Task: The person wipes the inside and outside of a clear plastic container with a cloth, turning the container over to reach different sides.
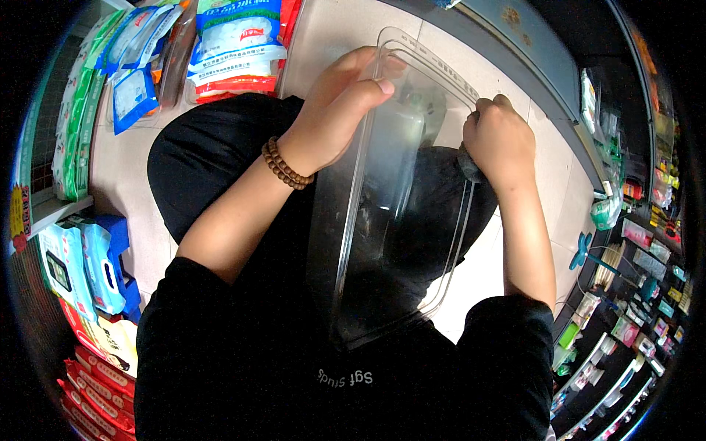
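A clear plastic bin lies tilted across my lap, its long sides running away from me. Raised lettering marks its far rim. My left hand grips the far left corner, thumb on top of the rim. The fingers behind the wall show blurred through the plastic. At the right rim, my right hand is closed around a dark cloth pressed against the edge; most of the cloth is hidden in the fist. Cloudy smears show on the bin's inside.
Clear trays with blue-and-white food bags stand on the tiled floor ahead and to the left. Light-blue wipe packs and red packets are stacked at left. A grey shelf edge curves along the right, beside stocked shelves.
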Demonstrator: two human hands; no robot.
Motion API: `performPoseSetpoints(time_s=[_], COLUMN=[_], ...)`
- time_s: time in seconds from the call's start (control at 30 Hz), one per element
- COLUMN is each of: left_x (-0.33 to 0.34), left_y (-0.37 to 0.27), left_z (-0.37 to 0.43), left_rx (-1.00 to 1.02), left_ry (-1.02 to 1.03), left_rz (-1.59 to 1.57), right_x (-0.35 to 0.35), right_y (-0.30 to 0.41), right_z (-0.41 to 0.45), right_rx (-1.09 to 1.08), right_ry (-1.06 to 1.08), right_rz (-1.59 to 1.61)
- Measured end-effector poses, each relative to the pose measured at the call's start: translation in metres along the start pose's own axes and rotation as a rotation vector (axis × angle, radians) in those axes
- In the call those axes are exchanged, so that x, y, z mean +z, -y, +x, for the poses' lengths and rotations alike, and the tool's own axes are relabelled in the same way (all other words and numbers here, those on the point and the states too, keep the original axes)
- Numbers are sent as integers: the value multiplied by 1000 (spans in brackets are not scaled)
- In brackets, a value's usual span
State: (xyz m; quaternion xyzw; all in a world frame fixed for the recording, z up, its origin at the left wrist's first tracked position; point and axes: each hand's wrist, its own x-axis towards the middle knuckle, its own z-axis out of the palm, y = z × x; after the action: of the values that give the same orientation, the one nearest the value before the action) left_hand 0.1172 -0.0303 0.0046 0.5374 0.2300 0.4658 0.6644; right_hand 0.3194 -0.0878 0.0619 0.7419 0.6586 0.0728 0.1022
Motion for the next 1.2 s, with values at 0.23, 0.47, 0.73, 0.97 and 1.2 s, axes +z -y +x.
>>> performPoseSetpoints(time_s=[0.23, 0.47, 0.73, 0.97, 1.2], left_x=[-5, -13, -12, -16, -17], left_y=[3, 2, 3, 6, 6], left_z=[1, 0, 2, -2, -1], left_rx=[46, -100, -47, -125, -105], left_ry=[22, 52, 53, -40, -50], left_rz=[21, -66, -130, -241, -193], right_x=[15, 16, 8, -17, -43], right_y=[3, 6, 9, -42, -70], right_z=[-1, -1, 15, 19, -19], right_rx=[-94, -218, -130, 272, 209], right_ry=[-223, -449, -644, -691, -295], right_rz=[8, 188, 594, 1348, 1377])
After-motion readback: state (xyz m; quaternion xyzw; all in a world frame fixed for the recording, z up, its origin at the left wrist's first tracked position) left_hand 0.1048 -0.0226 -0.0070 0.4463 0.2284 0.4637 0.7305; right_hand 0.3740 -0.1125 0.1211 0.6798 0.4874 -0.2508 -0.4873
